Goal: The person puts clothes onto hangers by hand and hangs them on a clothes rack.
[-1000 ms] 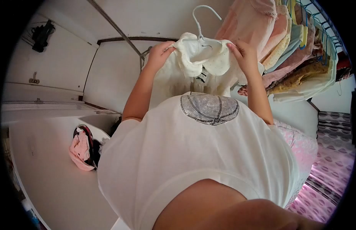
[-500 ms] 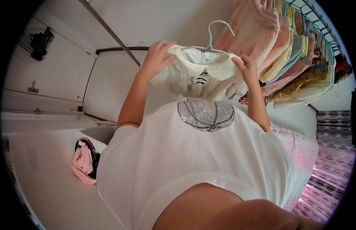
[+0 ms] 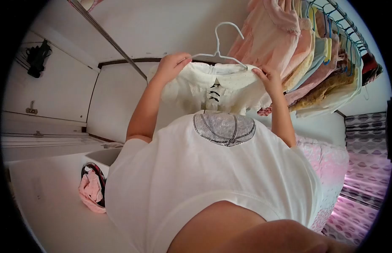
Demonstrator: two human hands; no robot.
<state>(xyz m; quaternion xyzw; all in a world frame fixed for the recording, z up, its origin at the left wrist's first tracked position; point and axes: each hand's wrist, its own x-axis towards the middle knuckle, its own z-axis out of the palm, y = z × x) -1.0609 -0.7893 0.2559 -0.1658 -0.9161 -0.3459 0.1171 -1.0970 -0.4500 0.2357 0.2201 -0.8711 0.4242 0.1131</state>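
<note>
A cream garment (image 3: pixel 185 90) with a wide rounded collar and small black bows down its front hangs in front of my chest. Its lower part is hidden behind my white T-shirt, so I cannot tell whether it is a blouse or a dress. Inside its neck sits a white hanger (image 3: pixel 217 55), hook upward and free. My left hand (image 3: pixel 171 67) is closed on the left shoulder, by the hanger's end. Thumb and fingers of my right hand (image 3: pixel 269 79) pinch the right side of the collar.
To the right, several clothes (image 3: pixel 284 38) hang on colored hangers from a rack (image 3: pixel 347 25). A metal pole (image 3: pixel 107 38) slants at upper left. A bag with pink cloth (image 3: pixel 91 187) is at lower left. Patterned curtains (image 3: pixel 366 168) hang at far right, near a pink-and-white cover (image 3: pixel 324 164).
The garment's neck has tilted, so the collar opening looks narrower and more of the bowed front shows. My left hand is slightly lower, and the hanger has shifted left.
</note>
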